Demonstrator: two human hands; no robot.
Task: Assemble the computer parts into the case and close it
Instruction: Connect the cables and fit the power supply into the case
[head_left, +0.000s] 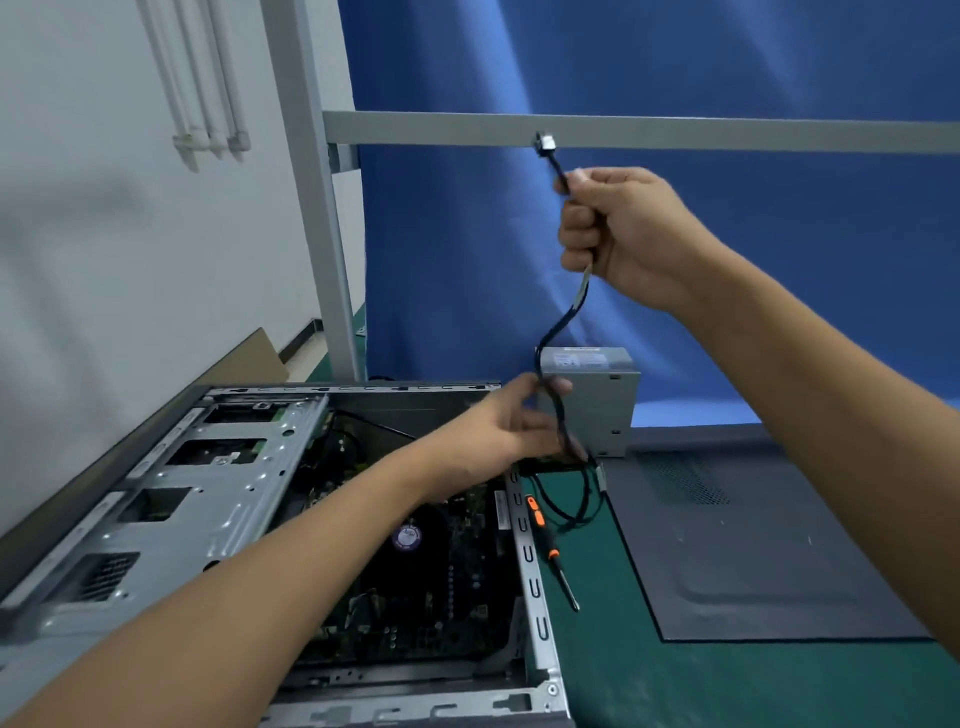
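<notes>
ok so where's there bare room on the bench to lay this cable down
Free: the green mat in front of the side panel, right of the case's near corner; the panel's flat top is also bare. Crowded: the strip between case and panel, which holds the screwdriver and loops of the cable, and the case's inside.

We look through one wide-angle camera worn on the head, facing forward and tilted down across the bench (623, 686). The open case (531, 566) sits close below us at lower left, and the blue backdrop (701, 67) rises near ahead.
</notes>
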